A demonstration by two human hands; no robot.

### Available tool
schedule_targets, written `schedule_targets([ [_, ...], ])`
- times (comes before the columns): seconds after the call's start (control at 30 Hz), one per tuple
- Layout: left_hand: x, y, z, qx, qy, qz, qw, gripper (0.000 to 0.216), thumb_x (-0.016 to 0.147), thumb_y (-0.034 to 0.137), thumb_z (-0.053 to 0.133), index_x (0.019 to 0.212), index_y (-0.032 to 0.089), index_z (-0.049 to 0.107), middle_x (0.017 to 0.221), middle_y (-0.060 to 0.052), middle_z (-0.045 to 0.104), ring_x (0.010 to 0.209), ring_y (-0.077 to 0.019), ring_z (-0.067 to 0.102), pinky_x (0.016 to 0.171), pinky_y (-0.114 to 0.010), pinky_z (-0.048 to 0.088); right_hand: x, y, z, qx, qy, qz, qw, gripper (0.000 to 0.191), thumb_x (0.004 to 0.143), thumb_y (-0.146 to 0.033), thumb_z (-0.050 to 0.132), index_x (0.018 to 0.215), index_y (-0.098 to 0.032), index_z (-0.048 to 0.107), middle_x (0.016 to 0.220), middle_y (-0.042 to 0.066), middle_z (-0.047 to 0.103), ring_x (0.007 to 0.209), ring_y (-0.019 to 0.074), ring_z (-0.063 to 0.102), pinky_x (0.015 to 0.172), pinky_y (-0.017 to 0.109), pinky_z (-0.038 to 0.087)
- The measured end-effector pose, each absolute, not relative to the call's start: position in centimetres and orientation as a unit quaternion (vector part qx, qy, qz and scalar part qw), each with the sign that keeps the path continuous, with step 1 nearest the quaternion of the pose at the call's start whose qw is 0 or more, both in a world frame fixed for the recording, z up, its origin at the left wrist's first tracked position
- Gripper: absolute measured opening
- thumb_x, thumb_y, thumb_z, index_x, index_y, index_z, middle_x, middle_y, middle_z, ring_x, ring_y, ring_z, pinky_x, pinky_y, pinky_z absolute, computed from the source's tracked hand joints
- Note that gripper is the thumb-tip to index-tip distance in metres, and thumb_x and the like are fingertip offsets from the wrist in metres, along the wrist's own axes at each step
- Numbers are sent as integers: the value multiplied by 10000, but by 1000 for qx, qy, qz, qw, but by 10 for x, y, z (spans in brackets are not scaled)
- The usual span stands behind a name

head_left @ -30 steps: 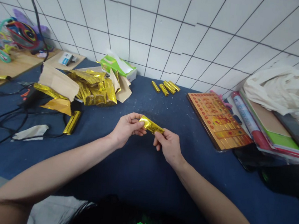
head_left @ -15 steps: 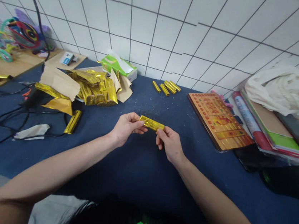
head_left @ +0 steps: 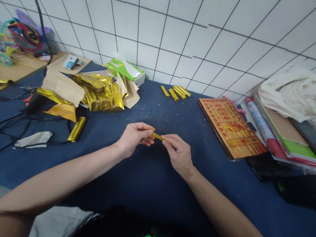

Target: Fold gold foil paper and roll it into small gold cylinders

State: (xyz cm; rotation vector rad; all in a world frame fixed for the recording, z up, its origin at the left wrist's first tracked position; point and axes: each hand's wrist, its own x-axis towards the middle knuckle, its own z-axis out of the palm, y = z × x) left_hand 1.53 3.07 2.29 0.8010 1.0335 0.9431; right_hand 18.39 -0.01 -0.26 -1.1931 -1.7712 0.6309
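Blue cloth (head_left: 139, 185) covers the table in front of me, and over on the person's left lies a loose heap of gold foil (head_left: 103, 94) with brown paper about it. Near the middle, the left hand (head_left: 135, 138) and the right hand (head_left: 179, 154) face each other, fingers pinched narrow on opposite ends of one piece. Beyond them, close to the tiled wall (head_left: 151, 22), sits a little group of gold rolls (head_left: 179, 93). Smallest of all is the gold piece (head_left: 157, 136) between those fingertips. Half a second ago it showed a broad, shiny face; now only a thin sliver shows, and the right fingertips have drawn nearer the left. Turned edge-on or folded slimmer, I can't tell; either way, I'd judge it's being worked, not finished.
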Motion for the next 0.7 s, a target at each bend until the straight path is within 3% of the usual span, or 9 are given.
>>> schedule_targets([
  [0.1, 15, 31, 23, 320, 457, 411, 721, 97, 702, 145, 658, 706, 92, 577, 594, -56, 663, 487, -107, 621, 468, -175, 494, 185, 1, -4, -487, -718, 262, 422, 225, 862, -280, 466, 954, -233, 667, 815, 48, 637, 680, 151, 596, 689, 316, 491],
  [0.27, 14, 33, 22, 259, 460, 408, 745, 92, 747, 127, 630, 688, 88, 571, 606, -60, 664, 509, -96, 627, 481, -161, 502, 187, 1, -7, -487, -774, 183, 361, 261, 858, -325, 463, 1043, -220, 615, 862, 62, 633, 760, 172, 587, 729, 315, 474],
  [0.47, 15, 33, 20, 298, 463, 376, 745, 125, 746, 196, 641, 704, 97, 577, 593, -52, 652, 474, -85, 600, 447, -158, 472, 188, 3, -6, -528, -765, 166, 329, 260, 885, -281, 371, 871, -212, 621, 693, 40, 599, 639, 157, 564, 647, 280, 435],
  [0.6, 14, 34, 14, 449, 495, 376, 643, 120, 710, 236, 651, 677, 133, 599, 499, 17, 574, 387, -60, 497, 390, -162, 385, 189, 3, -4, -547, -738, 197, 343, 223, 869, -277, 394, 779, -212, 587, 579, 3, 531, 552, 144, 513, 602, 270, 391],
  [0.7, 12, 36, 11, 593, 497, 394, 495, 116, 701, 239, 641, 621, 155, 637, 559, 15, 570, 507, -73, 511, 494, -183, 414, 189, 4, -2, -548, -729, 219, 347, 223, 867, -281, 397, 721, -217, 551, 539, -17, 487, 509, 129, 471, 569, 260, 358],
])
